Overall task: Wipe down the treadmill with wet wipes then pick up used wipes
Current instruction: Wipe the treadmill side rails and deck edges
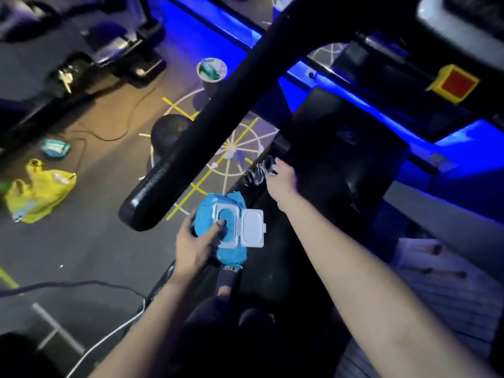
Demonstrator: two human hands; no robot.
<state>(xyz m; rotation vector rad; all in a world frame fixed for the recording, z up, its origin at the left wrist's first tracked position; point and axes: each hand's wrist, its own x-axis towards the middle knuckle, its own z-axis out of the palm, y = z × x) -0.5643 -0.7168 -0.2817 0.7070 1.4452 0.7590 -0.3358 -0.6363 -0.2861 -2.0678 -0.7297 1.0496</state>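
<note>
We judge the wiping under way, not finished. Our left hand (pixel 193 246) grips the blue pack of wipes (pixel 231 253) just beside the near end of the handrail (pixel 207 126), lid flipped open, thumb at the opening. Our right hand (pixel 282 178) reaches far forward to the left edge of the treadmill (pixel 327 186), at a pale crumpled wipe (pixel 260 170) (whether the fingers pinch it we cannot tell). Collecting used wipes is yet to come. The handrail crosses above the pack and crowds the left hand's way up; the right arm has open room over the dark deck. A yellow bag (pixel 41 192) and a cable (pixel 109 336) lie on the floor to the left.
</note>
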